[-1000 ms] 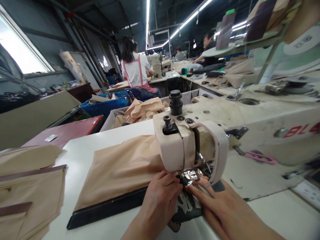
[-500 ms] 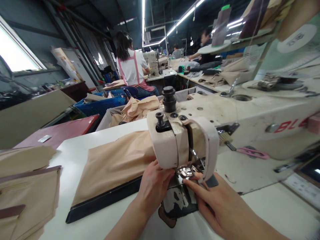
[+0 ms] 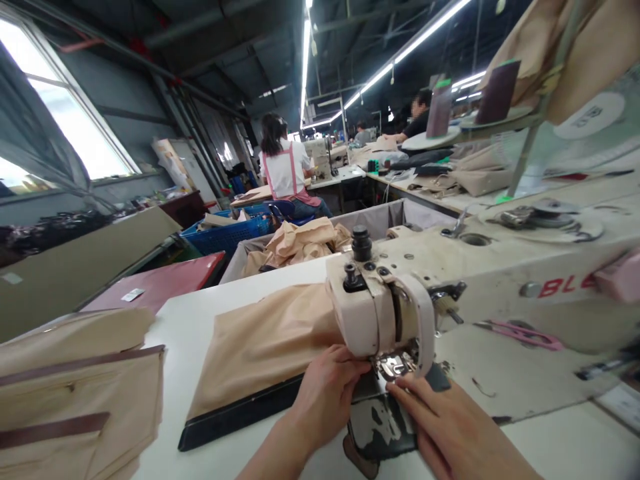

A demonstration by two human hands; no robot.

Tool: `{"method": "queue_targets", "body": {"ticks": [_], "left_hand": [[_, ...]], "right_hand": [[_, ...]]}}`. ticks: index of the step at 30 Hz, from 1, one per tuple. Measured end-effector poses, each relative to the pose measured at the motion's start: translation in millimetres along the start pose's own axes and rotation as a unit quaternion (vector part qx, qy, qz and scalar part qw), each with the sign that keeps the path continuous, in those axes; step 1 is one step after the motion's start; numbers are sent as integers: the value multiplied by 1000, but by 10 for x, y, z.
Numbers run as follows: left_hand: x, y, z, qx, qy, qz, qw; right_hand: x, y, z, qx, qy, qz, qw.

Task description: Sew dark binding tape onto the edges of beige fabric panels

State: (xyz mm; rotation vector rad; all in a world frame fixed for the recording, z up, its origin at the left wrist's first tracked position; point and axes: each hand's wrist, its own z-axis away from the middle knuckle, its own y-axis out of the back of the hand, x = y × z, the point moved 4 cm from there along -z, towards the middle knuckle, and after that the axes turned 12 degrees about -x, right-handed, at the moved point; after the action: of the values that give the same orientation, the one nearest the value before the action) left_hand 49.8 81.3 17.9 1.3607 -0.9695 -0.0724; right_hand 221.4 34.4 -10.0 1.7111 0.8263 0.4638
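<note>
Left hand (image 3: 327,393) rests on the near right corner of the tan fabric (image 3: 265,337), where its black band (image 3: 240,413) runs along the edge facing the person and ends just short of the presser foot (image 3: 395,365). Bare white table (image 3: 175,333) lies open to the left of the fabric, up to a stack of tan pieces (image 3: 75,393) at the table's left edge. Behind the fabric the table ends at a cloth bin (image 3: 300,241) of crumpled tan material. To the right, the sewing machine (image 3: 380,310) closes off the space, and pink snips (image 3: 523,331) lie under its arm. The left hand's fingers are bent, their tips pressing down beside the foot; whether they pinch the cloth cannot be told. The right hand (image 3: 445,430) lies flat with fingers stretched and close together, tips touching the work just before the foot, over a dark worn plate (image 3: 375,420). Red letters (image 3: 560,285) on the machine read "BL"; the rest is cut off.
</note>
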Motion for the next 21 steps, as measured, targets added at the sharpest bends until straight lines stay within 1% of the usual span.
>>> {"method": "queue_targets", "body": {"ticks": [2,4,5,6,7,8,9,10,12,14,16,17,19,20,21], "left_hand": [[-70,132,-89,26,50,1,998],[-174,235,-238,86,136,-6,987],[-226,257,-317,114,179,-12,977],[-272,256,-388,128,211,-16,969],[-315,237,-439,130,235,-18,963],[-348,211,-462,118,242,-19,963],[-372,187,-442,95,234,-18,967],[-385,172,-375,64,214,-16,975],[-373,179,-88,-12,154,-8,988],[-318,233,344,-79,109,4,991],[-222,302,784,-106,100,14,989],[-151,323,965,-105,97,15,990],[48,326,1207,-73,67,16,995],[167,302,1268,-48,38,35,997],[287,271,1299,-18,3,72,997]], "right_hand": [[16,-22,15,-20,0,34,999],[34,-28,36,-5,7,53,999],[44,-38,49,7,13,59,998],[56,-55,64,19,21,65,997],[73,-82,81,29,30,72,997],[94,-119,100,36,40,80,995],[124,-163,119,40,47,87,994],[161,-208,136,43,50,93,993],[238,-280,157,51,50,95,993],[277,-299,147,53,44,84,994],[217,-236,112,56,38,56,996],[136,-175,91,60,39,31,997],[-119,-30,52,57,48,-60,995],[-280,42,39,53,59,-131,988],[-437,96,31,40,55,-218,974]]}}
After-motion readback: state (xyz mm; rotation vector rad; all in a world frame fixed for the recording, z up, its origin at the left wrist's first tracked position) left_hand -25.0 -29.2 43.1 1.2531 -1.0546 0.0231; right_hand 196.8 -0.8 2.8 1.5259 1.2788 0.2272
